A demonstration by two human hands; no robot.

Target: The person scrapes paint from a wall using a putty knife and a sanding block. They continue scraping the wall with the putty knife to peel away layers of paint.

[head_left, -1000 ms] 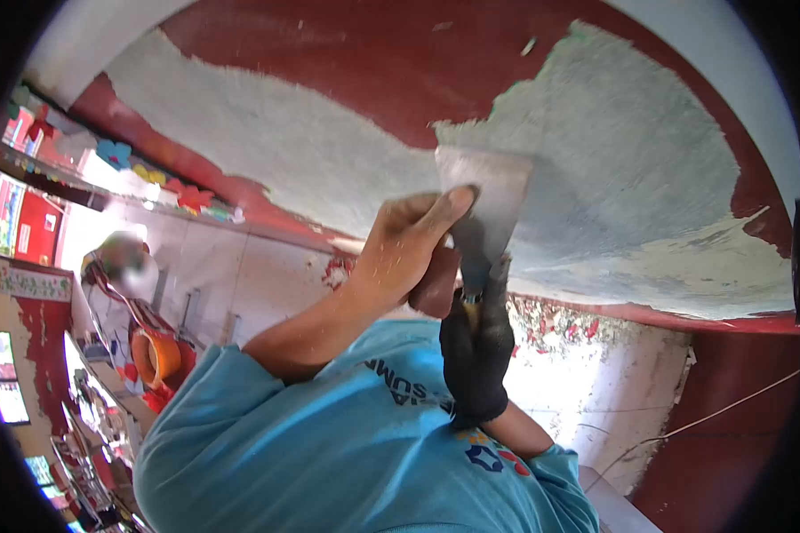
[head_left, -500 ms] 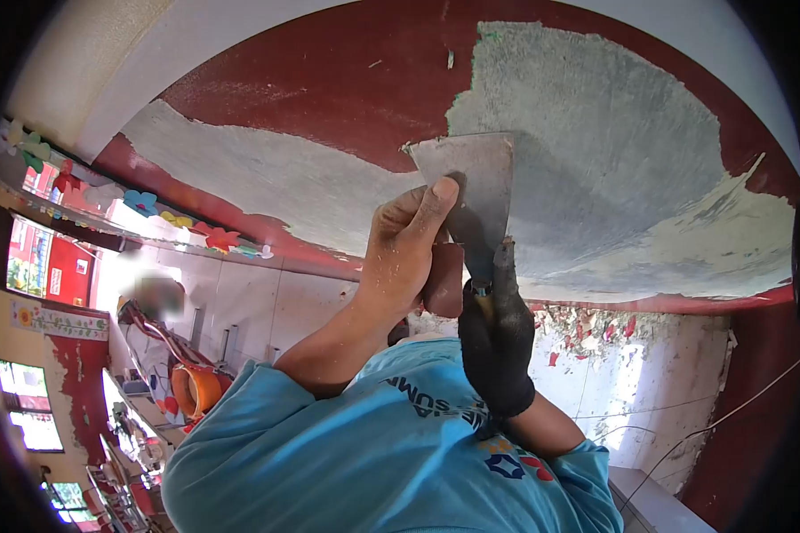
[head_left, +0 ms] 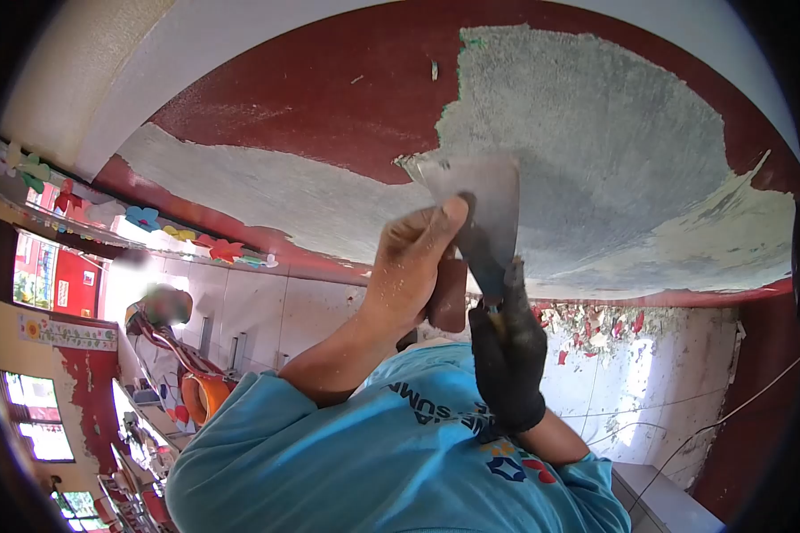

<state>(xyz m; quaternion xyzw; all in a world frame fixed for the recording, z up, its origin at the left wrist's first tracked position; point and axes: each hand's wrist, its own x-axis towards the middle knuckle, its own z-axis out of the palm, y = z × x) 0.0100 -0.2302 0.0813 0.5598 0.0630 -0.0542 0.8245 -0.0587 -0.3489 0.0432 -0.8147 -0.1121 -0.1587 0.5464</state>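
Observation:
My right hand (head_left: 511,355), in a black glove, is wrapped round the handle of a paint scraper (head_left: 493,213) with a wide metal blade. The handle is mostly hidden in the glove. My bare left hand (head_left: 415,262) is closed at the blade's left side, its thumb pressed on the blade and its fingers curled. Below those fingers hangs a flat reddish-brown piece (head_left: 449,298); what it is I cannot tell. The blade, blurred, lies over bare grey surface (head_left: 587,133), its upper left corner near a ragged edge of red paint (head_left: 329,89).
More stripped grey surface (head_left: 240,160) runs along the left. Behind me a wall (head_left: 596,373) carries peeling red flakes, and a thin cable (head_left: 729,422) crosses the right side. Paper flowers (head_left: 142,218) hang at left, above an orange object (head_left: 206,395); a person (head_left: 164,302) is blurred beyond.
Both hands and the scraper have shifted slightly down and right in view. The blade's corner sits a little apart from the red paint edge, and the camera view has moved slightly.

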